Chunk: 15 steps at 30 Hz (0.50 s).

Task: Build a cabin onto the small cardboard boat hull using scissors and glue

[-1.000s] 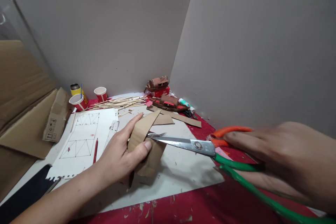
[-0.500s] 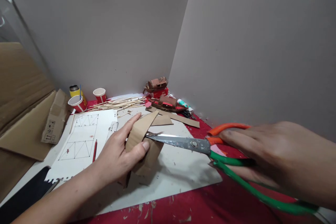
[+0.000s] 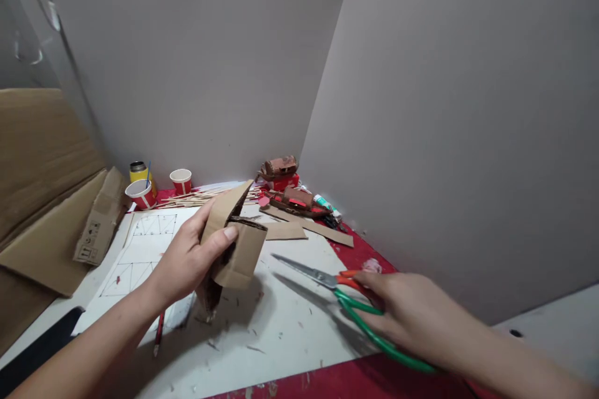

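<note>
In the head view my left hand grips a folded piece of brown cardboard, thumb on the near side and fingers behind. One flap of it points up, and another hangs down toward the board. My right hand is closed round the scissors, which have one orange and one green handle. Their blades look closed, point left and lie low over the white board, apart from the cardboard. Part of the green handle is hidden behind my right hand.
A sheet with truss drawings and a red pencil lie left. Behind are wooden sticks, paper cups, a yellow bottle, brown models and cardboard strips. Large cardboard leans left; grey panels enclose the table.
The scissors have come away from the cardboard, down and to the right, and their blades closed. My left hand has moved left with the cardboard and turned it. The view has tilted up.
</note>
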{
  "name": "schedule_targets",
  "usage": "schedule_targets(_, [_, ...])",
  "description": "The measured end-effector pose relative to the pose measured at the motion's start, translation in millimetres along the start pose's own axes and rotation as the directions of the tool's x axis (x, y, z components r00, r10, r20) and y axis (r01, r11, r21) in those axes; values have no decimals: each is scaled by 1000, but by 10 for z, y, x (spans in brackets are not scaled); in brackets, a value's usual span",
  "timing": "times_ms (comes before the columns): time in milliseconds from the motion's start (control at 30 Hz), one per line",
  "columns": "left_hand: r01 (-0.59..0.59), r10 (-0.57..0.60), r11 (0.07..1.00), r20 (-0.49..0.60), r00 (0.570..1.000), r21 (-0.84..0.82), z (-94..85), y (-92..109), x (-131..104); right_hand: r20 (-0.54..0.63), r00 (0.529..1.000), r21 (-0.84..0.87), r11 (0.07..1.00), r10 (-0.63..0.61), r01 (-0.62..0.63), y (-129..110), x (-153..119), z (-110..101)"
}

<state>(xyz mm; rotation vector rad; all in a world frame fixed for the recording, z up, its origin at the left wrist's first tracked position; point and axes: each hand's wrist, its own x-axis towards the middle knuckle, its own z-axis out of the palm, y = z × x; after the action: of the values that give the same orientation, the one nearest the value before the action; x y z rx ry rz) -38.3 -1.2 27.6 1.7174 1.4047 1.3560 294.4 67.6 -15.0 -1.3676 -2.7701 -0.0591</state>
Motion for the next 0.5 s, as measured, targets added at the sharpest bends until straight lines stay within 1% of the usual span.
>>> schedule_targets(33, [-4, 4, 1000, 11, 1000, -22, 4, 13, -9, 68, 998, -7, 1000, 13, -12, -81, 34, 86])
schedule_targets(67, [-6, 7, 999, 24, 1000, -41, 13, 29, -20, 95, 995, 16, 999, 32, -34, -166, 64, 158])
schedule_targets(167, [-6, 10, 998, 52, 999, -69, 51, 81, -50, 118, 993, 91, 996, -14, 3, -386, 120, 284])
schedule_targets(233, [-13, 18, 997, 64, 998, -73, 73, 110, -64, 118, 991, 123, 991, -57, 42, -453, 130, 296])
schedule_targets(300, [-24, 30, 996, 80, 996, -81, 94, 124, -74, 102, 990, 137, 987, -94, 80, -456, 129, 238])
schedule_targets(333, [-28, 36, 996, 89, 995, -83, 106, 125, -80, 43, 992, 156, 982, -115, 107, -447, 128, 177])
schedule_targets(367, [-31, 38, 996, 95, 995, -81, 120, 122, -86, -61, 989, 189, 971, -138, 147, -443, 129, 94])
schedule_targets(400, [-30, 37, 997, 98, 994, -73, 137, 115, -93, -206, 965, 227, 951, -165, 211, -451, 134, -8])
schedule_targets(433, [-25, 31, 998, 100, 994, -62, 156, 105, -102, -396, 901, 285, 909, -177, 304, -475, 143, -123])
schedule_targets(467, [-17, 22, 999, 103, 994, -49, 176, 94, -112, -547, 815, 307, 860, -192, 408, -516, 159, -242])
schedule_targets(500, [-12, 16, 999, 109, 994, -39, 196, 83, -123, -642, 735, 294, 815, -218, 499, -574, 180, -357])
